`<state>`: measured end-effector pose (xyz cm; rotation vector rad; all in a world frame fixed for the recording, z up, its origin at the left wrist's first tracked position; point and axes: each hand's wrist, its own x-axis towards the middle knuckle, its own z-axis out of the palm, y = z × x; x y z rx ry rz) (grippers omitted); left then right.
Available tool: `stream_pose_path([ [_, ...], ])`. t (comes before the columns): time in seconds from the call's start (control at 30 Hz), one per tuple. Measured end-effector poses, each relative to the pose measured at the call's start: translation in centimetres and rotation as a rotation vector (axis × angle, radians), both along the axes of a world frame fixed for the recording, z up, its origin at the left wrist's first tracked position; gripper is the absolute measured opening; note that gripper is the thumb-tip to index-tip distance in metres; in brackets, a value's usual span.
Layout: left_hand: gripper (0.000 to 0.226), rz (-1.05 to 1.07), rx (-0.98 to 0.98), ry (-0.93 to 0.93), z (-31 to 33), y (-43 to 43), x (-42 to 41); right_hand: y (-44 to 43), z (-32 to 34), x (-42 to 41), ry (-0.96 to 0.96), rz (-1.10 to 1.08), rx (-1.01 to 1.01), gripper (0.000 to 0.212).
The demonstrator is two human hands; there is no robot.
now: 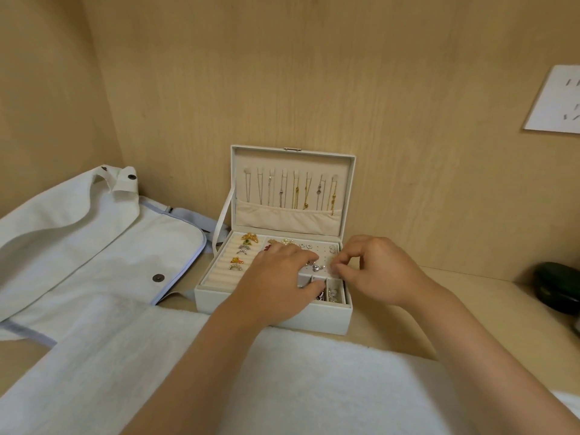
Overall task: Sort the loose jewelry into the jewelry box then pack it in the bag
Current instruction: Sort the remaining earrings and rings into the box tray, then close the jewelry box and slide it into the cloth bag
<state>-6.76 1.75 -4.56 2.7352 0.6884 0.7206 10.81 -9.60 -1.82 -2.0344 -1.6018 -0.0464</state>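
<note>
A white jewelry box [317, 318] stands open against the wooden back wall. Several necklaces [290, 191] hang in its lid. Several rings [243, 251] sit in the ring rolls at the left. Earrings [315, 267] are pinned on the perforated panel at the right. My left hand [279, 277] rests over that panel, fingers touching a silver earring, thumb at the small front compartments. My right hand [373, 271] hovers at the panel's right edge, its thumb and forefinger pinched together on something too small to make out. A white bag [94, 246] lies open to the left.
A white towel [282, 381] covers the tabletop in front of the box. A dark green object [557, 285] lies at the right edge. A white paper [555, 102] is stuck on the back wall at upper right.
</note>
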Motion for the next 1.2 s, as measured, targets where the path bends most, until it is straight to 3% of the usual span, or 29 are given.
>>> stream_pose_path([
  [0.13,0.046,-0.018,-0.158,-0.122,1.4,0.7,-0.7,0.4,0.3,0.6,0.053,-0.083,0.141,0.013],
  [0.4,0.052,0.172,-0.277,-0.355,6.7,6.8,-1.4,3.6,4.2,2.3,0.098,-0.164,0.087,0.063],
  [0.53,0.066,0.292,-0.267,-0.465,9.1,9.0,-0.6,5.6,5.8,2.3,0.134,-0.215,0.149,0.055],
  [0.63,0.077,0.265,-0.355,-0.473,9.8,10.1,-0.1,6.6,6.1,2.3,0.147,-0.243,0.205,0.052],
  [0.87,0.082,0.203,-0.530,-0.564,10.1,11.2,-0.4,6.6,6.1,2.1,0.418,-0.152,0.372,0.076],
  [1.0,0.074,0.254,-0.371,-0.571,10.2,10.2,-2.4,4.8,6.3,1.6,0.435,-0.109,0.414,0.069],
  [1.2,0.049,0.178,-0.201,-0.463,7.8,7.0,-7.2,0.9,3.4,-0.8,0.244,-0.003,0.433,0.033],
])
